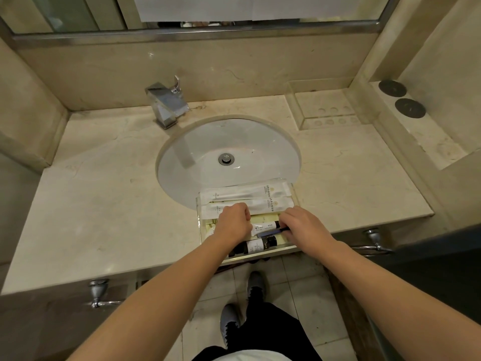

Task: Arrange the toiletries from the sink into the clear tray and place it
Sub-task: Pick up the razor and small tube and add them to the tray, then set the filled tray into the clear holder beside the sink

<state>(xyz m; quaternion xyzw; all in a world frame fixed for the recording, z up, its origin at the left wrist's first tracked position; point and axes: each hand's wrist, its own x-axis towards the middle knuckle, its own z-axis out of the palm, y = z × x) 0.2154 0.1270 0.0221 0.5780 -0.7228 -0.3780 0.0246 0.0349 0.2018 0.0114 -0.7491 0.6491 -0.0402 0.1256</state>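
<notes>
Nearest to the camera, the two forearms reach forward over the front edge of the counter (104, 204), and both hands work inside the clear tray (292, 196). The tray sits at the front edge of the counter, and its far side hangs over the near rim of the sink (226, 144).

The left hand (233, 222) is curled, knuckles up, above the yellow sachets (263, 219) in the middle of the tray; whether it grips anything under the fingers cannot be told. The right hand (303, 225) pinches a thin dark stick-like item (270, 232), maybe a comb or a file, and holds it across a small white tube (264, 227).

At the far side of the tray lie two long white packets (250, 194) side by side. At the near side a dark bottle with white label (256, 245) lies flat along the tray wall. The sink bowl shows no toiletries, only the drain.

So the collecting step looks almost finished, and the hands are now at the ordering step, laying the last pieces straight. I judge the next move asks the right hand to set the dark item parallel to the tube and let it go, then both hands to take the tray by its short sides and carry it level, because the bottle could roll. A second clear holder (322, 105) stands in the far right corner of the counter, beside two dark discs (400, 99) on the side ledge; the place for the tray may be there, but this is not sure.
</notes>
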